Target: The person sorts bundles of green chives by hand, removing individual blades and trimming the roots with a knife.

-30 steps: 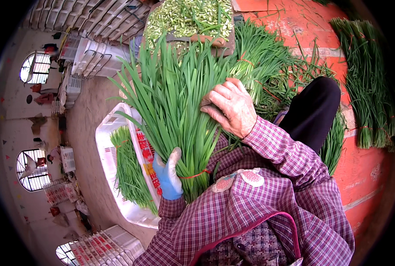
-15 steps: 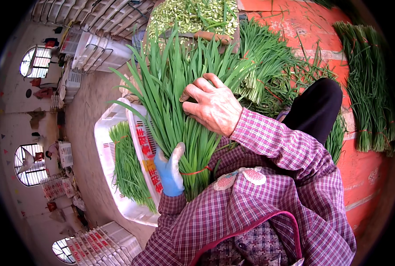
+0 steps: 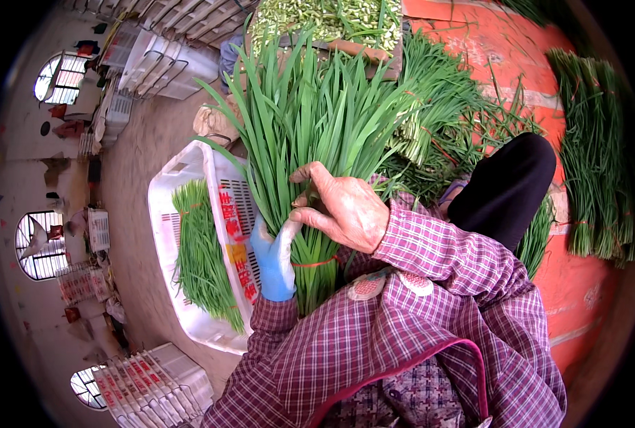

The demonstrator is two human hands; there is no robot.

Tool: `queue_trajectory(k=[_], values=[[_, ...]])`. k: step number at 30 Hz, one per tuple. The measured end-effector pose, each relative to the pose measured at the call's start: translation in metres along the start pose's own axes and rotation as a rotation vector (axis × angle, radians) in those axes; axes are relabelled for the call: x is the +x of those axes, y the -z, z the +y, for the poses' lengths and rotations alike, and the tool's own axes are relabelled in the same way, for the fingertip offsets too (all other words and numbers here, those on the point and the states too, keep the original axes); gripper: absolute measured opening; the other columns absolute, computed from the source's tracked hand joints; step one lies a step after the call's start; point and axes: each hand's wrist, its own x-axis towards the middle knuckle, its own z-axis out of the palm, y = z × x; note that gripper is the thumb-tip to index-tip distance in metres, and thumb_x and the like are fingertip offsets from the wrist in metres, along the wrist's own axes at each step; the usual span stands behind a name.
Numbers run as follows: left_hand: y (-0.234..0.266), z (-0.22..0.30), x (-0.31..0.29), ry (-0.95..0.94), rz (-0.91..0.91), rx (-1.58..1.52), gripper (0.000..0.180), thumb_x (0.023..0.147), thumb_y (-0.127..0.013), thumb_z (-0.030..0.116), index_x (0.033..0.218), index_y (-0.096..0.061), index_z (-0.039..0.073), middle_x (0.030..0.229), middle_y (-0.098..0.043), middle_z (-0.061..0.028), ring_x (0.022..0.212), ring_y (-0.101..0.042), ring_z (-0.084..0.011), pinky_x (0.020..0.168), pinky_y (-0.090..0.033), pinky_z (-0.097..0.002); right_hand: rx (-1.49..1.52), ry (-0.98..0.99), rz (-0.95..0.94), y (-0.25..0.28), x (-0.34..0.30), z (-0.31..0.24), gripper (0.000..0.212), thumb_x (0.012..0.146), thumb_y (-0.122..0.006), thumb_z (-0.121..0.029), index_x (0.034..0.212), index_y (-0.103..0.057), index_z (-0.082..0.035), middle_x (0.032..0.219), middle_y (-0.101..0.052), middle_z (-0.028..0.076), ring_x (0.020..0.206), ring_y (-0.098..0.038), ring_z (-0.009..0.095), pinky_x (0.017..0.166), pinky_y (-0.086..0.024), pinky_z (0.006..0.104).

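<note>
A thick bunch of garlic chives stands upright before me, leaves fanning out at the top. A red band circles its lower part. My left hand, in a blue and white glove, is wrapped around the bunch from the left, just above and beside the band. Bare, my right hand lies against the front of the leaves. Its index finger and thumb are bent with a gap between them, and the thumb tip is close to the left glove's thumb. The other right fingertips are partly hidden.
Left of the bunch is a white plastic crate holding banded chives. Ahead, a board of cut stem pieces carries a wooden-handled knife. More chive bundles lie on the red ground sheet. Stacked crates stand lower left.
My right hand has come down the bunch toward my left hand, and its index finger and thumb have spread apart. The left hand keeps its hold. The whole view has shifted slightly.
</note>
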Motion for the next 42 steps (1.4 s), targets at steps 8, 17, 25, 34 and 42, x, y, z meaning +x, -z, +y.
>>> queue_trajectory(k=[8,17,25,34,42], values=[[0.014,-0.009,0.009,-0.029,0.074,0.012,0.042,0.089,-0.06,0.005,0.128,-0.048,-0.003,0.116,-0.058,-0.0097,0.099,-0.06,-0.0154,0.086,-0.049,-0.0269,0.046,0.197,0.078,-0.02,-0.005,-0.006,0.024,0.087,-0.054,0.0,0.111,-0.057,0.001,0.096,-0.066,0.018,0.086,-0.067,0.034,0.075,-0.054,0.0402],[0.003,0.009,0.023,0.079,0.197,-0.088,0.049,0.087,-0.065,0.01,0.131,-0.048,-0.004,0.12,-0.059,-0.0112,0.102,-0.06,-0.0197,0.089,-0.049,-0.0324,0.481,0.322,-0.348,-0.052,-0.025,-0.013,0.026,0.088,-0.047,0.005,0.113,-0.055,0.005,0.082,-0.067,0.018,0.075,-0.07,0.027,0.066,-0.055,0.0362],[0.016,0.011,0.022,-0.1,0.229,-0.057,0.046,0.087,-0.065,0.017,0.126,-0.053,-0.004,0.116,-0.061,-0.0098,0.102,-0.059,-0.0178,0.091,-0.047,-0.0313,0.044,0.262,-0.373,0.01,-0.029,-0.029,0.035,0.09,-0.061,-0.033,0.111,-0.06,-0.006,0.097,-0.059,0.013,0.078,-0.064,0.034,0.062,-0.052,0.0445],[0.008,0.015,0.015,-0.134,0.231,-0.015,0.045,0.087,-0.065,0.017,0.125,-0.053,-0.004,0.114,-0.061,-0.0092,0.101,-0.059,-0.0172,0.091,-0.047,-0.0304,-0.175,0.148,0.23,0.015,0.021,0.03,0.011,0.087,-0.057,-0.004,0.097,-0.056,0.0,0.086,-0.062,0.018,0.082,-0.063,0.038,0.069,-0.051,0.0426],[0.008,0.016,0.012,-0.119,0.222,0.002,0.046,0.087,-0.065,0.018,0.125,-0.053,-0.004,0.115,-0.06,-0.0088,0.103,-0.059,-0.0169,0.092,-0.046,-0.0306,-0.148,0.086,0.216,0.013,0.015,0.036,0.012,0.088,-0.058,-0.012,0.095,-0.055,-0.002,0.085,-0.064,0.018,0.079,-0.063,0.039,0.068,-0.05,0.0443]])
